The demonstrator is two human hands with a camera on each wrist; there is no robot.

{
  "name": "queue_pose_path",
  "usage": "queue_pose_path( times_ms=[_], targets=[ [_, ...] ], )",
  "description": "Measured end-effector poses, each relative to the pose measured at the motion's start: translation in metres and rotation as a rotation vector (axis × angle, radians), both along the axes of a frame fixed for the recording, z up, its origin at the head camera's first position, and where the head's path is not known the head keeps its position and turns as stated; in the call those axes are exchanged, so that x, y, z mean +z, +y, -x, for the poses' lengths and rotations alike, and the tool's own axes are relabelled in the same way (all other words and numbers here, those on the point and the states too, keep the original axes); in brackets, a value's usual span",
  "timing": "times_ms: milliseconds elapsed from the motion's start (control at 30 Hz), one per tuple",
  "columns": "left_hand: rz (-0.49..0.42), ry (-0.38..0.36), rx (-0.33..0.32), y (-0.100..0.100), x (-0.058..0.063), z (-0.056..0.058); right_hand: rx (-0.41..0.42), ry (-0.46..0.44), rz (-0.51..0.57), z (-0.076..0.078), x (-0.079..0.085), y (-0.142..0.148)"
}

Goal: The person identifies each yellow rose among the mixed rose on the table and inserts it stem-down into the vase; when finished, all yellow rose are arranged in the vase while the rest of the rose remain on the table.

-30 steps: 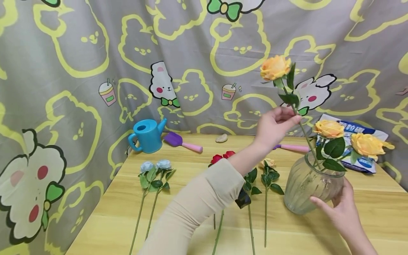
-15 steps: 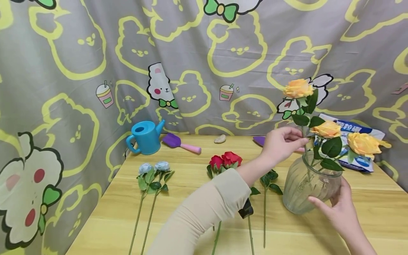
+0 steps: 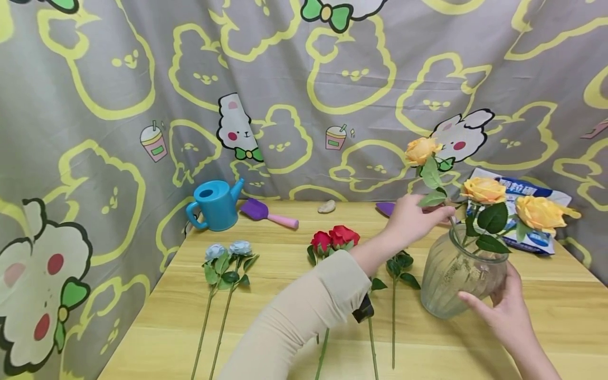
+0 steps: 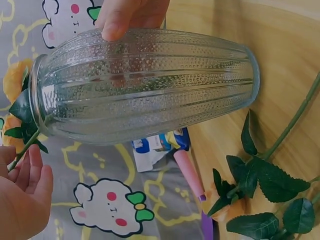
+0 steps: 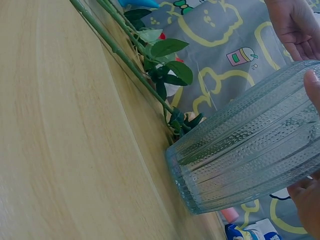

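Note:
My left hand (image 3: 418, 219) pinches the green stem of a yellow-orange rose (image 3: 423, 151) just above the mouth of a clear ribbed glass vase (image 3: 463, 274). The stem's lower end is inside the vase, and the bloom leans left over the rim. Two more yellow roses (image 3: 484, 190) stand in the vase, leaning right. Around the vase's right side curls my right hand (image 3: 505, 311), thumb in front. The left wrist view shows the vase (image 4: 145, 85) sideways, with the left hand (image 4: 27, 185) at its mouth. In the right wrist view the vase base (image 5: 185, 180) is tilted.
Two blue roses (image 3: 228, 250), red roses (image 3: 334, 240) and another stem with leaves (image 3: 394, 316) lie on the wooden table (image 3: 275, 285). Behind them are a blue watering can (image 3: 216, 206), a purple shovel (image 3: 256, 209), a stone (image 3: 326, 206) and a blue-white bag (image 3: 537, 240).
The left hand lowered the rose's stem into the vase, moving down and to the right. The bloom has since turned and tipped left. The right hand keeps its hold on the vase.

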State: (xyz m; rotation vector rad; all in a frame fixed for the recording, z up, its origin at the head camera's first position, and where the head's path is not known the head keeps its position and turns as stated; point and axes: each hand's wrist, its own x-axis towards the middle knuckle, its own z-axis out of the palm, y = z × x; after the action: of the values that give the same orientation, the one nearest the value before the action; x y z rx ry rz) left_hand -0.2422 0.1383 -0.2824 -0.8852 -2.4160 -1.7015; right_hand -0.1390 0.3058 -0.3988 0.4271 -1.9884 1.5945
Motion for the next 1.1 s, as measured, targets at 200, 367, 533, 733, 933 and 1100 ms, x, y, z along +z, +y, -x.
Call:
queue_pose_path(
  times_ms=[200, 367, 533, 733, 933, 1100],
  targets=[
    [0.027, 0.002, 0.076, -0.001, 0.000, 0.005, 0.008, 0.007, 0.014, 0.001, 0.000, 0.001],
    [0.005, -0.008, 0.069, 0.005, -0.002, 0.007, 0.017, 0.012, 0.025, 0.000, -0.002, 0.001],
    [0.034, -0.039, 0.022, 0.013, -0.005, 0.006, 0.028, 0.018, 0.027, 0.001, -0.001, 0.000],
    [0.161, -0.012, 0.035, 0.016, -0.009, 0.004, 0.018, 0.018, 0.019, 0.001, -0.002, 0.000],
    [0.130, -0.094, 0.001, 0.014, -0.013, 0.004, 0.018, 0.017, 0.025, 0.001, -0.003, 0.000],
    [0.038, -0.178, -0.039, 0.013, -0.014, 0.002, 0.023, 0.017, 0.017, 0.001, -0.001, 0.001]
  ],
)
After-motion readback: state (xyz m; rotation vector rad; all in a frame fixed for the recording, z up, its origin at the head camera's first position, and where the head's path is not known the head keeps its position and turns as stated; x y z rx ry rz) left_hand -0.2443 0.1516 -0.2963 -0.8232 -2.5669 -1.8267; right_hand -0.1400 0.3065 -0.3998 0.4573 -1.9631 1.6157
